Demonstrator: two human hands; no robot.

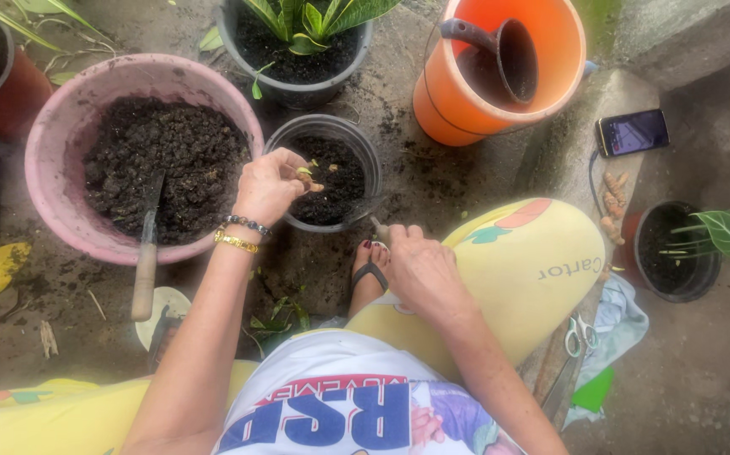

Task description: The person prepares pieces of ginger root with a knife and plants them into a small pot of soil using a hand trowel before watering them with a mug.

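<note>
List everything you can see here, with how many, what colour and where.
small pot: one, black, soil-filled, centre, under the left hand
cutting: one, green, at the left fingertips
basin: one, pink, full of dark soil, left
trowel: one, wooden handle, blade in the basin soil
planted pot: one, grey, top centre, green leaves
bucket: one, orange, top right, dark scoop inside
phone: one, black, right
leafy pot: one, dark, far right
scissors: one pair, pale handles, lower right
bracelets: two, dark beaded and gold, left wrist
left hand: pinching the cutting
right hand: closed on something small I cannot identify, by the knee
</note>
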